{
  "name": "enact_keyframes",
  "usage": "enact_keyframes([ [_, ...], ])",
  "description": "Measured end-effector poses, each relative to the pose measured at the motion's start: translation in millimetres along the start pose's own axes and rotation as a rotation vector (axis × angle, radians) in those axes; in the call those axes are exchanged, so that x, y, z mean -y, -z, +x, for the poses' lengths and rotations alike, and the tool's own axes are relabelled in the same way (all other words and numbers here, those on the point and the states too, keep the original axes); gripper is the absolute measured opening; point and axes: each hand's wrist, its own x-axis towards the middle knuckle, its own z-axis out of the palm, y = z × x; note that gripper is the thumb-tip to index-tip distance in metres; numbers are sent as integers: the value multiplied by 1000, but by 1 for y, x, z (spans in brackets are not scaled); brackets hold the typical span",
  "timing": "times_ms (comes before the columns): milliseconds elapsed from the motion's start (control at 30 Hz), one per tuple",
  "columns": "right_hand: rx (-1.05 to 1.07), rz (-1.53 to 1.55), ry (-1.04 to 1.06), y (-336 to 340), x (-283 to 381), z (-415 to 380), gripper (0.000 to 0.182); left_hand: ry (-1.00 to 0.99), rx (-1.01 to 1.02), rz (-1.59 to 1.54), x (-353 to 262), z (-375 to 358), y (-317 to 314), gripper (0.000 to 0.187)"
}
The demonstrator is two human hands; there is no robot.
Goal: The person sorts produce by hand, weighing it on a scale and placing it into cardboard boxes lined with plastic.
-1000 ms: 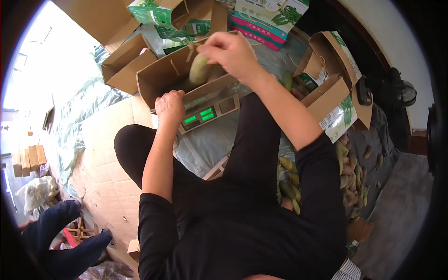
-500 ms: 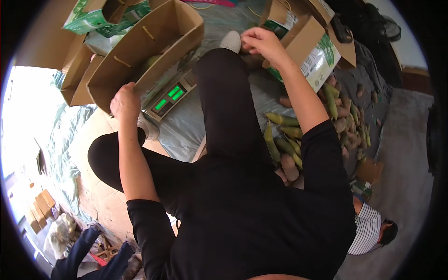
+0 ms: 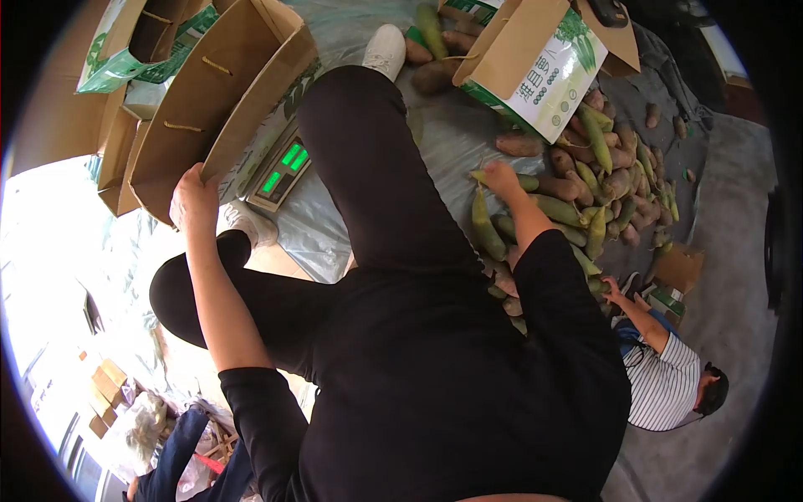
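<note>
My left hand pinches the near corner of an open cardboard box with rope handles. The box stands on a digital scale whose displays glow green. On the right, my right hand is closed around a green radish at the edge of the pile; its tip shows left of my fingers. Beside it lie more green radishes and reddish-brown roots. The box's contents are hidden by its walls from here.
A printed white and green carton lies open beyond the pile. More cartons stand at the upper left. Plastic sheeting covers the floor. A co-worker in a striped shirt reaches toward the pile; another person's legs show lower left.
My right hand has come back from near my shoe and the carton to the radish pile and closed on a radish. My left hand stays on the box. The view has shifted; the co-worker's arm now shows.
</note>
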Motion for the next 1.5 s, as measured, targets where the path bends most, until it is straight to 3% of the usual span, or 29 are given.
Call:
enact_keyframes([
  [100, -10, 39, -79, -13, -2, -11, 20, 26, 7, -11, -3, -1, 3, 33],
  [167, 215, -189, -258, 4, 18, -14, 42, 30, 9, -36, -3, -1, 4, 32],
  [300, 298, -339, -115, 19, 47, -9, 46, 39, 5, -18, -1, 1, 3, 31],
  [500, 114, -378, 83, -6, 34, -10, 39, 47, -29, -44, -8, -4, 10, 24],
  [567, 375, -450, 28, 2, 37, -8, 32, 55, -30, -53, -5, -3, 8, 24],
  [800, 337, -588, 133, 0, 36, -19, 24, 25, -43, -71, -1, -2, 4, 27],
  [867, 383, -600, 69, -19, 24, -18, 19, 23, -65, -71, -1, -2, 5, 28],
  [967, 314, -605, 177, -21, 16, -19, 16, 14, -44, -53, 1, -1, 4, 28],
  [1100, 282, -651, 171, 0, 24, -17, 16, 17, -39, -53, 1, -1, 2, 30],
  [1200, 225, -501, 103, 42, 43, -18, 20, -41, -119, -62, 3, -5, 1, 28],
  [1300, 35, -311, 65, 63, 50, -15, 24, -54, -148, -70, 3, -7, 2, 22],
  [1367, -243, -101, 61, 66, 45, -7, 31, -63, -143, -66, 3, -8, 2, 19],
  [1400, -249, -106, 65, 73, 49, -5, 31, -60, -148, -72, 4, -7, 1, 19],
  [1467, -343, 268, 89, 90, 57, 1, 35, -84, -143, -76, 6, -6, -1, 19],
  [1500, -347, 264, 96, 97, 63, 6, 35, -82, -134, -82, 6, -6, 0, 18],
])
